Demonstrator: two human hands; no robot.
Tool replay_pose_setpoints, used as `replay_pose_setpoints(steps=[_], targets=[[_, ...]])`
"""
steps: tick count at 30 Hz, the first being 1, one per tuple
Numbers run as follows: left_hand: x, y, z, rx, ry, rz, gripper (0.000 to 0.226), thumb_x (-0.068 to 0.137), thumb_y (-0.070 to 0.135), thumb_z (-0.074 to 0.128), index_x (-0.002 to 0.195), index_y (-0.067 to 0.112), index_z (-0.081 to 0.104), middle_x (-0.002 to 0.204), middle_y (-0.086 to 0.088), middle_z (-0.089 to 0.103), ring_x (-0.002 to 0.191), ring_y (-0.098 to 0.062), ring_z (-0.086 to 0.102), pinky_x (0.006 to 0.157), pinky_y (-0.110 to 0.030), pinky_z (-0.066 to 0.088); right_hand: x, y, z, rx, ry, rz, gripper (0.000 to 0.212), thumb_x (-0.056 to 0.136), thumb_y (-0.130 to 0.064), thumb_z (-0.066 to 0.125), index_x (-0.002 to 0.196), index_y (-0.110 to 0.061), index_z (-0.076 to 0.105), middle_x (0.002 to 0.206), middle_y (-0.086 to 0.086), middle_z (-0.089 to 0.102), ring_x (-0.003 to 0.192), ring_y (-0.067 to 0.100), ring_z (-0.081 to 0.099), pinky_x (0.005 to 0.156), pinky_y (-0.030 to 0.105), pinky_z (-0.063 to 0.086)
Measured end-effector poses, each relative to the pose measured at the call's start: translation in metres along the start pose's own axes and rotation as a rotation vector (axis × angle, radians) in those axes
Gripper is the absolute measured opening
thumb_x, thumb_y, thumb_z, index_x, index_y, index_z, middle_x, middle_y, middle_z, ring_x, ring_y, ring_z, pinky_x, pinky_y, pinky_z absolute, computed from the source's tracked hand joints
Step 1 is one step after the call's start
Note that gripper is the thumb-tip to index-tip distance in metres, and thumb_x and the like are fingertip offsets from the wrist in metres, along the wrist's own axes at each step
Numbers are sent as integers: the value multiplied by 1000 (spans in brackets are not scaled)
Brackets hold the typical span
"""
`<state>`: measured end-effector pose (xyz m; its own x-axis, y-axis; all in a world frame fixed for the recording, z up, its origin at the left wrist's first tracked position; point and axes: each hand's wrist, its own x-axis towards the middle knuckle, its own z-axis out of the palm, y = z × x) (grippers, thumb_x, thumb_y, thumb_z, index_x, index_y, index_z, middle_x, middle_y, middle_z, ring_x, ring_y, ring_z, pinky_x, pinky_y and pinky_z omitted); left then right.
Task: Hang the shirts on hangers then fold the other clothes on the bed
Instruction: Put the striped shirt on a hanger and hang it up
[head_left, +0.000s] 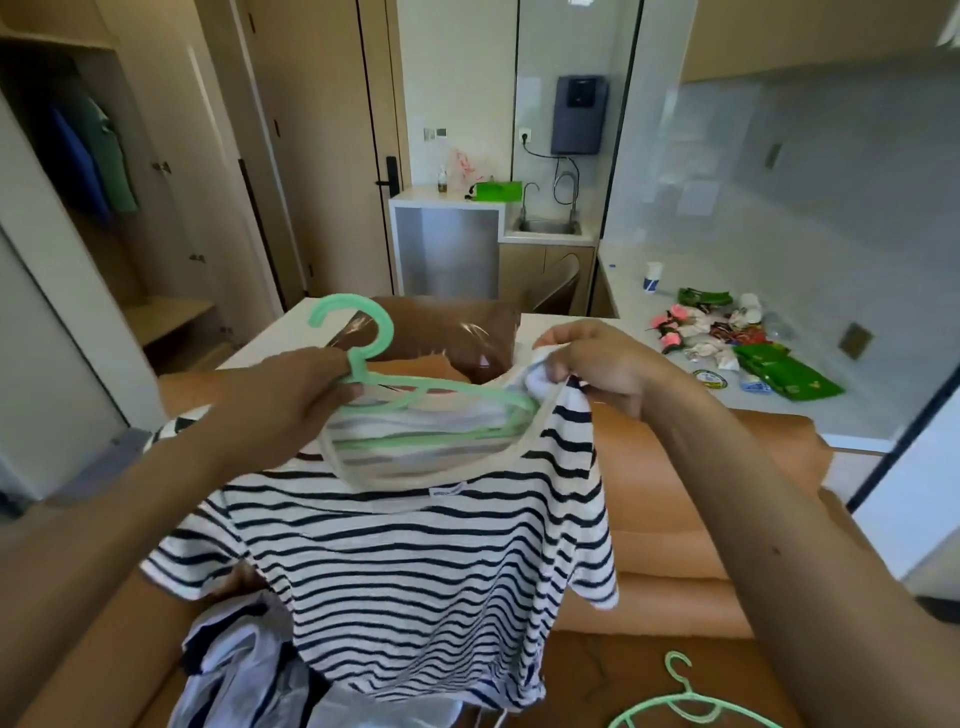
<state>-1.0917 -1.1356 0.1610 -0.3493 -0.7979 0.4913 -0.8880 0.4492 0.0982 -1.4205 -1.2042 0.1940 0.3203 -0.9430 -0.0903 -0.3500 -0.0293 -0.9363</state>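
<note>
Striped shirt (415, 571): held up in the air between the two hands, above the bed (613, 670); its neck opening faces upward and is spread wide; the body and short sleeves hang below both hands; the hem reaches down to the clothes pile.
Green hanger (410, 395): hook upward, just above the left hand; its far arm lies inside the neck opening and shows through the fabric, with its tip near the right hand.
Left hand (291, 400): on the left side of the collar; fingers curled round the hanger's stem just under the hook; it grips the hanger, and whether it also touches the collar cannot be told.
Right hand (597, 369): on the right side of the collar, at the shoulder seam; fingers and thumb closed in a pinch on a bunch of shirt fabric, lifting that side.
Clothes pile (244, 670): crumpled white and dark garments at the near left of the bed, beneath the shirt.
Second hanger (685, 706): green; flat on the bed near its near right corner, well apart from both hands.
Counter (649, 312): beyond the bed to the right; carries a cup and scattered packets.
</note>
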Motion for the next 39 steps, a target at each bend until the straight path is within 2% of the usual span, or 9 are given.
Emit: replay_pose_setpoints(steps=[6,9,12,17,23,28,32,35,39], targets=[[4,27,5,-63,30,83,62,98,62,29,99,12,65,91,-3,69,77,-21,60,63,-34,51,5,-27,12,-139,124,-166,23,87,4,51,89,-8,70,72,-4,63,73,11,56,67,26,46],[4,21,0,-196,38,72,45,100,51,40,104,16,66,94,4,68,81,-15,61,70,-38,52,8,-29,-1,-338,302,-257,30,84,5,49,82,-21,63,78,-5,59,76,14,56,62,22,41],[4,13,-15,-309,60,34,22,100,42,46,107,32,64,99,21,66,89,-6,63,77,-18,50,10,-21,-23,-501,392,-221,31,82,5,51,76,-24,60,75,-9,56,79,17,56,68,25,40],[16,23,-27,-265,20,38,23,100,46,43,85,36,57,83,20,60,73,-10,58,58,-26,43,4,-22,-24,-469,260,-219,13,86,-3,63,82,-15,67,75,-4,61,70,10,55,62,25,42],[25,34,-23,-86,-66,61,45,94,63,31,96,28,60,88,8,66,74,-9,59,64,-40,53,5,-29,-5,-645,348,-297,14,87,-8,58,82,-18,66,88,3,66,81,20,61,68,26,45],[29,50,-21,16,113,16,34,99,48,36,96,24,59,81,10,54,65,-3,46,57,-22,34,-1,-47,3,-594,280,-412,11,88,-8,62,82,-11,71,72,-6,61,67,8,54,54,15,38],[27,53,-31,15,165,60,27,102,37,47,103,17,66,81,18,49,64,5,44,58,-14,28,-6,-58,7,-473,227,-484,3,89,-14,68,90,-13,71,88,5,71,81,18,65,72,29,50],[22,44,-35,-12,179,28,34,100,44,43,104,19,65,87,12,60,68,-6,49,58,-27,41,-20,-65,2,-342,30,-611,12,94,-10,66,105,-14,67,99,5,72,94,17,69,87,28,55],[18,34,-49,-111,291,-5,20,101,42,43,90,28,54,77,9,54,68,-12,52,57,-38,45,-23,-61,-25,-260,38,-706,36,93,11,49,122,-7,60,116,7,69,111,14,65,92,24,52]])
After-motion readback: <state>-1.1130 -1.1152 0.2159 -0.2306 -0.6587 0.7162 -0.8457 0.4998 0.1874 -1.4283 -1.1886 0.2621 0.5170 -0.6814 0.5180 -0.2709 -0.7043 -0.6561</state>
